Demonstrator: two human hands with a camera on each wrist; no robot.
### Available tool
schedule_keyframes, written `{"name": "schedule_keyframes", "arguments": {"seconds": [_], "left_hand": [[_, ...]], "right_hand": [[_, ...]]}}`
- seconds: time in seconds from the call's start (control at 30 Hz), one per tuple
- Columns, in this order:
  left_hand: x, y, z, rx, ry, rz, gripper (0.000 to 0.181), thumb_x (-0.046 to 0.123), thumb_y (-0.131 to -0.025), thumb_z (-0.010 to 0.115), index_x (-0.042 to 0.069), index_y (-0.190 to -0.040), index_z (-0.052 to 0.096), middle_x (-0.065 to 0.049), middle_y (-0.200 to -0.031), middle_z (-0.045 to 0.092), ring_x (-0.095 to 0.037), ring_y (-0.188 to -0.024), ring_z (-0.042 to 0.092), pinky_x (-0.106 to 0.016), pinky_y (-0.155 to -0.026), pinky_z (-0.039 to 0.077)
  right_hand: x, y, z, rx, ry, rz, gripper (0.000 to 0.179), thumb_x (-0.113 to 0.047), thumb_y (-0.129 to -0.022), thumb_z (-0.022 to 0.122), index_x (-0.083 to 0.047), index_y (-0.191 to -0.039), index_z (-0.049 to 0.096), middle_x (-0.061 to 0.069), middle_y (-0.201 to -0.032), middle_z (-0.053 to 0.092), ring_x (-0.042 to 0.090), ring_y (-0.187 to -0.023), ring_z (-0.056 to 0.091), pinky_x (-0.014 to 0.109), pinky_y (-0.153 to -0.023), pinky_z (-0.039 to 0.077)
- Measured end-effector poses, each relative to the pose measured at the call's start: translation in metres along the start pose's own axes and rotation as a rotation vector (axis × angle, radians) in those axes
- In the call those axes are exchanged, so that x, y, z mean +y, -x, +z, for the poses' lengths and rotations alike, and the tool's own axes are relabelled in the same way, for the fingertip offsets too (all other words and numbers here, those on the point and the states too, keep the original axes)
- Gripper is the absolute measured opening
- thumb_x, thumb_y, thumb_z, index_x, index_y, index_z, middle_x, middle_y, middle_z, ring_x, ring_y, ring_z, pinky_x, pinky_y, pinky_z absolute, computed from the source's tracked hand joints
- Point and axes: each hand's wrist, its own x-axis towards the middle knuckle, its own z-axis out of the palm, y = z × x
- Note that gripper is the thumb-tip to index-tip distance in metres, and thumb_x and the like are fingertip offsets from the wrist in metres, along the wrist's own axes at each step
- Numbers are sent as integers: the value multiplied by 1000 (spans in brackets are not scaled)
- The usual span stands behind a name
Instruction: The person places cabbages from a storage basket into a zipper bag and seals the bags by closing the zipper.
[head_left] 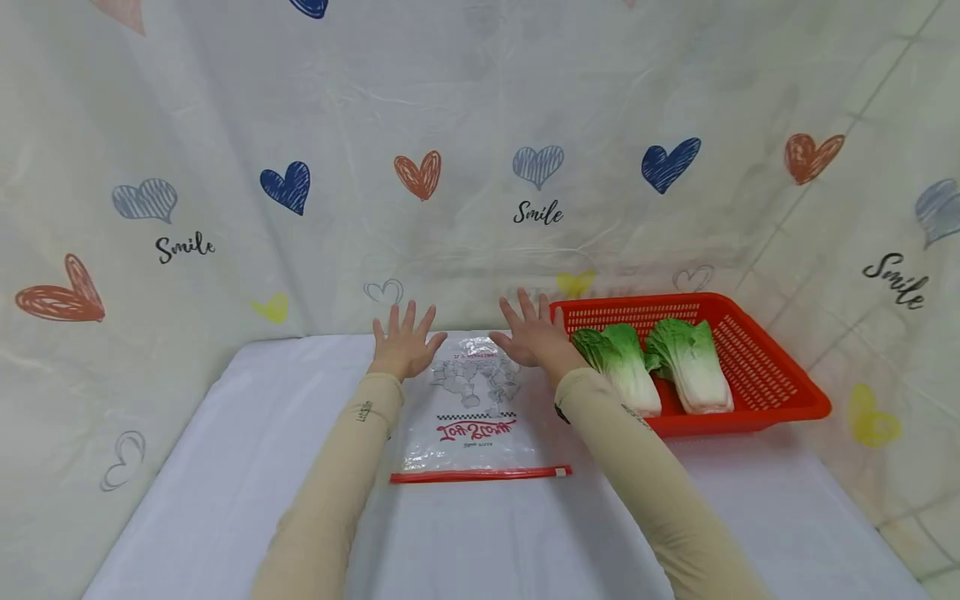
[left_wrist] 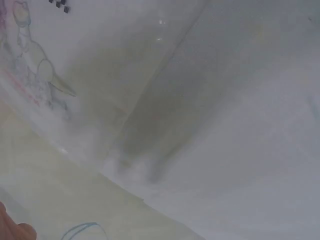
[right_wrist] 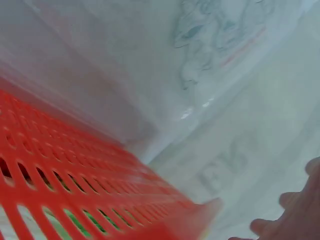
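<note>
Head view shows me left hand (head_left: 405,346) and right hand (head_left: 537,337) empty, spread near the flat transparent plastic bag (head_left: 472,417), which I'd pin steady before drawing its straight red zipper (head_left: 480,476).

Shows, behind a white tabletop (head_left: 472,550), a pale wall covering (head_left: 465,92) with scattered hearts (head_left: 287,188) in red, dark blue, light blue and yellow, some in grey outline, and repeated black "Smile" lettering (head_left: 537,213). Hangs slightly creased; angles toward the viewer at right and carries faint grid lines (head_left: 885,79) there. Receives soft, diffuse light.
</note>
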Motion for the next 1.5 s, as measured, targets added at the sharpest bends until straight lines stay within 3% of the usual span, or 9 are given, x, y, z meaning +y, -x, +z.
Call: {"name": "schedule_keyframes", "arguments": {"seconds": [0.3, 0.47, 0.57, 0.77, 0.9, 1.07, 1.17, 1.27, 1.5], "left_hand": [[-4, 3, 2, 31, 1, 126, 66, 56, -102, 23, 26, -159, 8, -11, -164, -2, -36, -148, -9, -64, -114, -1], [-14, 18, 11, 77, 11, 245, 62, 48, -104, 37, 17, -156, 26, -15, -162, 12, -37, -148, 9, -62, -114, 14], [-19, 33, 18, 93, 72, 327, 59, 42, -102, 48, 15, -152, 36, -14, -160, 22, -35, -146, 21, -56, -114, 24], [-21, 68, 30, 13, 290, 412, 53, 41, -98, 57, 22, -146, 47, -5, -156, 34, -27, -142, 33, -49, -111, 33], [-17, 85, 39, -7, 505, 476, 48, 32, -95, 64, 22, -141, 54, -5, -151, 42, -27, -138, 39, -50, -106, 39], [-10, 95, 56, -77, 786, 532, 46, 23, -93, 68, 25, -137, 56, -6, -142, 51, -27, -125, 53, -41, -97, 49], [-6, 97, 66, -145, 895, 529, 45, 18, -92, 68, 23, -135, 58, -6, -136, 55, -27, -120, 56, -35, -97, 49], [-3, 97, 73, -190, 914, 529, 43, 16, -91, 69, 18, -133, 61, -7, -129, 59, -25, -113, 59, -32, -95, 50], [6, 93, 81, -270, 774, 594, 39, 17, -86, 75, 22, -124, 68, 2, -118, 62, -19, -101, 57, -26, -82, 51]], "right_hand": [[-9, 29, -20, -6, -25, -12, 77, -55, -98, 44, -24, -159, 10, 13, -163, 2, 45, -146, 4, 64, -114, 8], [-2, 63, -22, 82, -19, -120, 72, -47, -96, 55, -15, -156, 28, 17, -158, 26, 42, -142, 26, 59, -112, 24], [7, 86, -17, 153, -72, -201, 68, -42, -94, 61, -10, -151, 39, 18, -150, 40, 39, -135, 39, 56, -106, 37], [26, 129, -4, 216, -269, -324, 60, -36, -91, 68, -9, -142, 51, 13, -140, 52, 33, -129, 48, 52, -99, 46], [38, 153, 8, 227, -379, -354, 55, -37, -89, 70, -14, -137, 57, 9, -135, 57, 30, -123, 53, 49, -92, 51], [55, 173, 32, 176, -531, -383, 49, -43, -91, 66, -24, -136, 58, -2, -131, 59, 20, -115, 58, 37, -85, 56], [64, 182, 49, 125, -573, -434, 45, -40, -93, 64, -26, -135, 58, -6, -128, 61, 17, -108, 62, 31, -82, 56], [70, 190, 62, 59, -582, -465, 39, -36, -95, 63, -28, -133, 60, -6, -124, 64, 17, -104, 63, 32, -81, 56], [82, 192, 85, -21, -668, -479, 38, -32, -97, 62, -15, -130, 62, 2, -116, 67, 19, -103, 64, 29, -81, 56]]}}
